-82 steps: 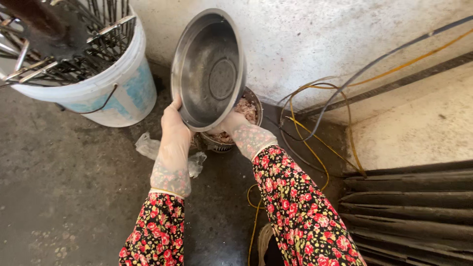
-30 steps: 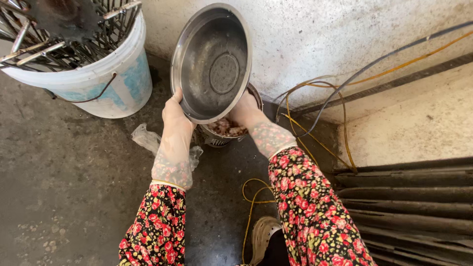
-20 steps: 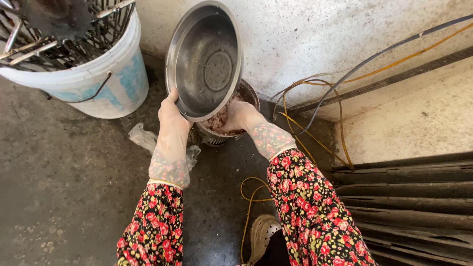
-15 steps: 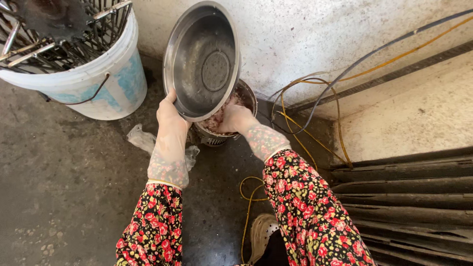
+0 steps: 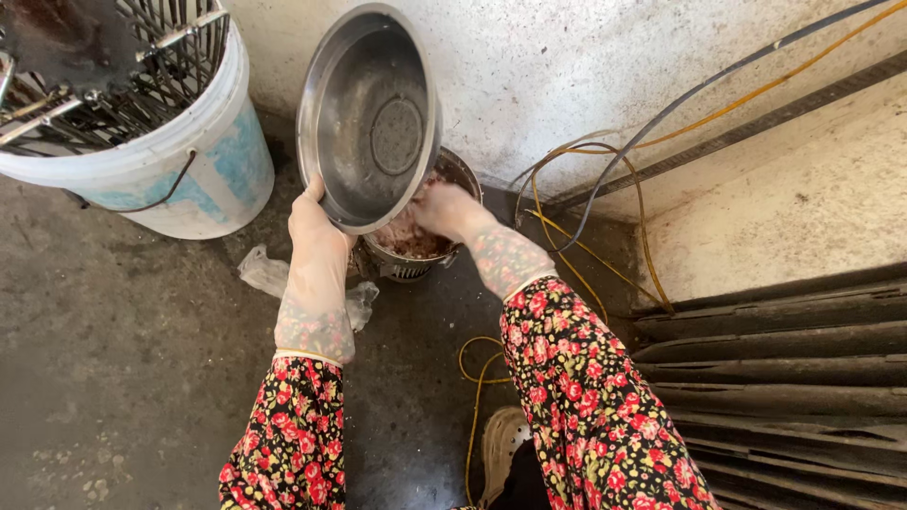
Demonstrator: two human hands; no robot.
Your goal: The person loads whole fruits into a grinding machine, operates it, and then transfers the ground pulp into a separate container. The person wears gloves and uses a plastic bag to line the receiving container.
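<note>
Since the earlier frames the steel bowl (image 5: pixel 368 118) has stayed tipped on edge over the small metal pot (image 5: pixel 420 241), and the right hand (image 5: pixel 444 210) has sunk further into the pot's pinkish contents. The left hand (image 5: pixel 319 236), in a thin clear glove, grips the bowl's lower rim, fingers closed around it. How the right hand's fingers are set I cannot tell; the bowl hides them. Left of the pot stands a white bucket (image 5: pixel 179 142) with a pale blue patch, and a crumpled clear plastic bag (image 5: pixel 269 276) lies just beside the pot.
</note>
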